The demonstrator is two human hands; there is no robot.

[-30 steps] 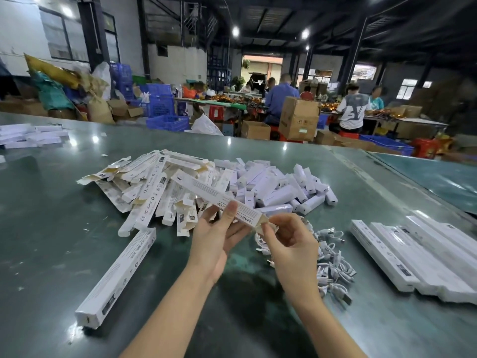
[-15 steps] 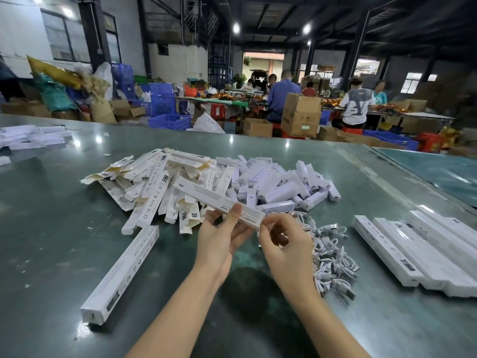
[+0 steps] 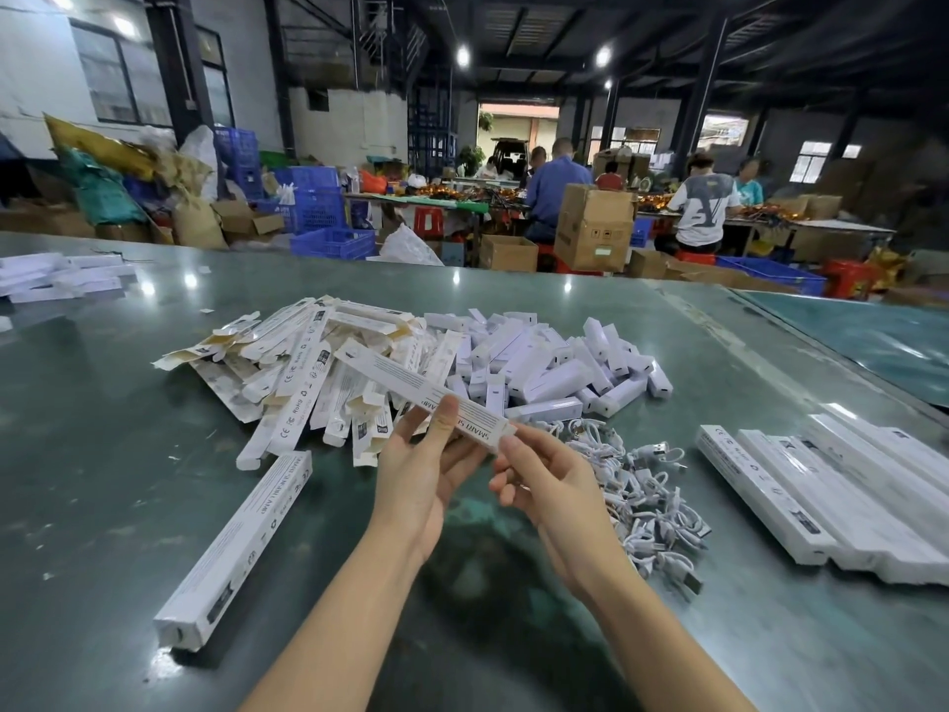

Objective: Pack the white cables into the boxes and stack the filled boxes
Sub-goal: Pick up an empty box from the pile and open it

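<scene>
The end flap of the long box (image 3: 426, 393) now looks shut, left hand (image 3: 421, 470) gripping it and right hand (image 3: 544, 480) pinching its end above the surface (image 3: 102, 454), cables (image 3: 642, 485) beside, ready for stacking.

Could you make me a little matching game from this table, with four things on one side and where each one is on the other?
Things:
1. long box with print
2. pile of white cables
3. row of closed boxes
4. single long box

Places:
A. lying alone on the table, to the left of the arms
B. held in the left hand and right hand
C. side by side at the right edge
D. heaped just right of the right hand

Pairs: 1-B, 2-D, 3-C, 4-A
</scene>
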